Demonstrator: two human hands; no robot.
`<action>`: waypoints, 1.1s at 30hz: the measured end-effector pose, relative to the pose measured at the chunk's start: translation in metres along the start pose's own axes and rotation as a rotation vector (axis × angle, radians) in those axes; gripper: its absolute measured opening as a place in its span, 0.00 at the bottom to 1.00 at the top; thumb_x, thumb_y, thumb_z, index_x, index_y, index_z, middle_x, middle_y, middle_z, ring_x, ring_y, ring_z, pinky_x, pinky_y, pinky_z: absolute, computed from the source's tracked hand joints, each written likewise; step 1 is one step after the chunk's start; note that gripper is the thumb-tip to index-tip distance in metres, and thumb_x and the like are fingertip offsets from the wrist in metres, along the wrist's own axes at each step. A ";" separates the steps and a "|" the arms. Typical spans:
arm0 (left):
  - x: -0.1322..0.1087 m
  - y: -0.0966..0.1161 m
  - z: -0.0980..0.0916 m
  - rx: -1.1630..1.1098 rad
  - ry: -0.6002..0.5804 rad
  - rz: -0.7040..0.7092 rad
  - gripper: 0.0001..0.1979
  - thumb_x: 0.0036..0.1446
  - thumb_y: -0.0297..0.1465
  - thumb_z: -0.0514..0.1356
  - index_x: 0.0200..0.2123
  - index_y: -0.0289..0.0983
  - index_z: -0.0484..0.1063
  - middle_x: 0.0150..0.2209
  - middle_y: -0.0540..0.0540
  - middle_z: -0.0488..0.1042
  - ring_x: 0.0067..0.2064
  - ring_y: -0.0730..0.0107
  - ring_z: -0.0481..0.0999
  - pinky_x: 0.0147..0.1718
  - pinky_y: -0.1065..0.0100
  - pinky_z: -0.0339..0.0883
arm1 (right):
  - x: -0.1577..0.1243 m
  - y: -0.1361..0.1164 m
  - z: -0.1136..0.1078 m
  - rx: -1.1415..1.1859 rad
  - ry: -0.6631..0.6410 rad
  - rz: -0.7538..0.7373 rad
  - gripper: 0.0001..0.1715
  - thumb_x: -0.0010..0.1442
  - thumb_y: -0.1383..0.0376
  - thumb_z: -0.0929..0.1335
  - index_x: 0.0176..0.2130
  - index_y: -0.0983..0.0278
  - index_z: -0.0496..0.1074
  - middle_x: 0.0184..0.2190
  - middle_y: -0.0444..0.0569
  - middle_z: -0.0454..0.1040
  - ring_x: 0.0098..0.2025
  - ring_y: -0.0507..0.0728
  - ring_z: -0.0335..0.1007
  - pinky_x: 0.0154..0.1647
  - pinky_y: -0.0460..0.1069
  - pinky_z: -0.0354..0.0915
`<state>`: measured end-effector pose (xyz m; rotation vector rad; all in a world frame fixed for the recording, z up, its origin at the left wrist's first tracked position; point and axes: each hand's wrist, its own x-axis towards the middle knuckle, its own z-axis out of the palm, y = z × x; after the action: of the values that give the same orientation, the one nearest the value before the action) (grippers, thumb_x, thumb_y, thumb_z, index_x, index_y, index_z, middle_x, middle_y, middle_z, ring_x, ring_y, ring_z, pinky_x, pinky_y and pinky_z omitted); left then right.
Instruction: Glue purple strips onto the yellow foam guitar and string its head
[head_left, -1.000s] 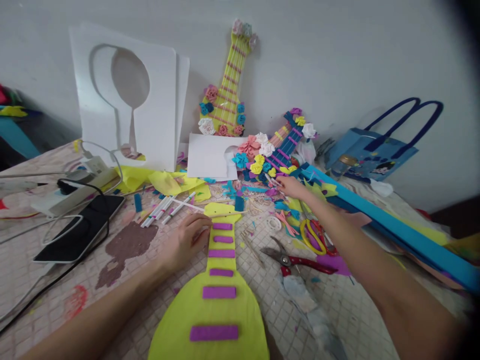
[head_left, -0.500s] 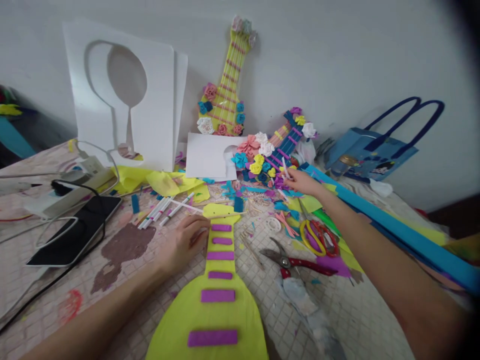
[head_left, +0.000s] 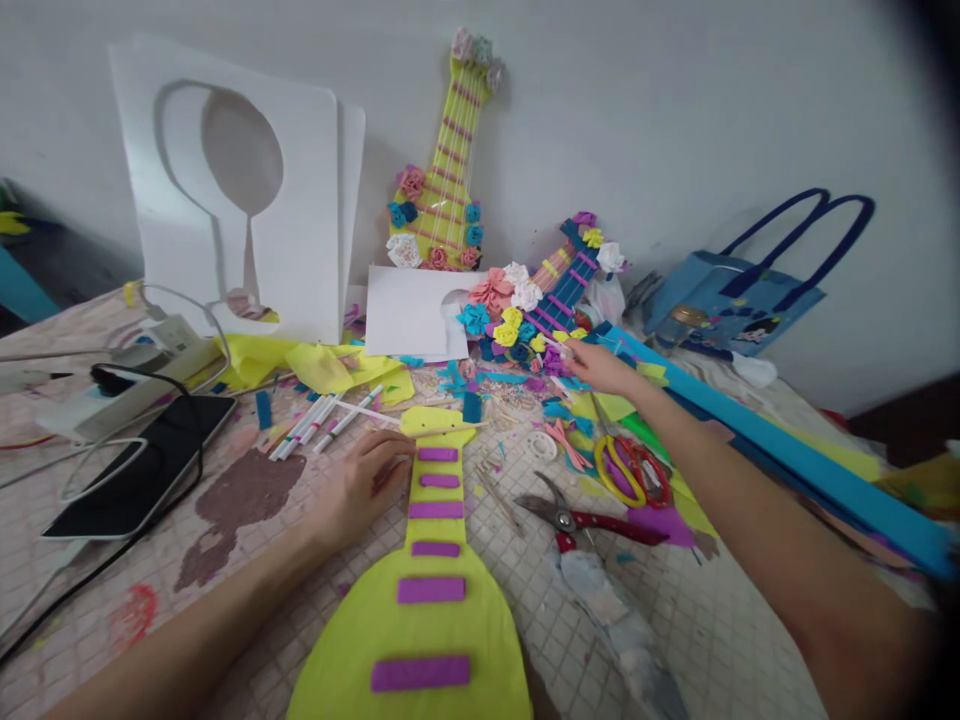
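Observation:
A yellow paper-covered toy guitar [head_left: 435, 635] with purple strips across it lies in front of me, its neck pointing away. My left hand [head_left: 373, 475] is closed at the left edge of the neck, fingers curled against it. A thin wooden stick [head_left: 454, 430] lies across the guitar's head, close to those fingertips. Stretched far forward, my right hand [head_left: 600, 366] is pinched on a slim white stick [head_left: 556, 347], partly lost against the paper flowers. Just beyond it stands a blue toy guitar [head_left: 564, 295] edged with paper flowers [head_left: 517, 325].
White-barrelled pens [head_left: 307, 425] lie left of the neck. Pruning shears [head_left: 566, 515] and scissors [head_left: 621, 470] are on the right, near long blue strips [head_left: 757, 440]. A power strip [head_left: 142, 385] and black tablet [head_left: 142, 470] sit left. A blue bag [head_left: 735, 300] stands behind.
My right hand has lowered the white stick from nearly upright to a flatter angle beside the flowers. My left hand stays at the neck. The whole view has shifted slightly.

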<state>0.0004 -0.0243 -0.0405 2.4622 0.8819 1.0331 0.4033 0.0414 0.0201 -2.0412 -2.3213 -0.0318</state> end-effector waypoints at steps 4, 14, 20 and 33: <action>0.000 0.000 0.000 -0.010 -0.017 -0.006 0.11 0.62 0.28 0.51 0.42 0.39 0.73 0.42 0.46 0.75 0.45 0.69 0.73 0.45 0.67 0.69 | -0.013 0.014 0.005 -0.048 -0.068 0.054 0.08 0.61 0.64 0.63 0.40 0.64 0.68 0.32 0.52 0.75 0.33 0.58 0.70 0.30 0.47 0.57; -0.003 -0.003 0.001 -0.007 -0.038 -0.032 0.10 0.62 0.29 0.52 0.43 0.38 0.72 0.43 0.45 0.74 0.46 0.68 0.73 0.46 0.66 0.69 | -0.017 0.013 0.014 -0.016 -0.020 0.124 0.12 0.62 0.58 0.64 0.38 0.64 0.70 0.36 0.53 0.74 0.40 0.59 0.70 0.37 0.49 0.61; -0.003 -0.006 0.002 -0.012 -0.039 -0.036 0.10 0.62 0.29 0.52 0.43 0.39 0.71 0.44 0.46 0.74 0.47 0.69 0.73 0.47 0.67 0.69 | -0.010 0.000 0.040 0.137 -0.013 0.212 0.17 0.62 0.58 0.66 0.47 0.66 0.69 0.46 0.51 0.72 0.44 0.56 0.70 0.44 0.55 0.68; -0.005 -0.006 -0.003 0.048 0.000 0.006 0.09 0.61 0.29 0.54 0.42 0.40 0.72 0.43 0.46 0.75 0.46 0.67 0.74 0.45 0.66 0.71 | -0.063 0.107 -0.034 0.690 0.509 0.353 0.19 0.63 0.59 0.65 0.52 0.63 0.67 0.50 0.52 0.70 0.46 0.56 0.70 0.45 0.56 0.69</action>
<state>-0.0070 -0.0224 -0.0442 2.5055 0.9102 1.0250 0.5184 -0.0085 0.0490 -1.7659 -1.3894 0.2065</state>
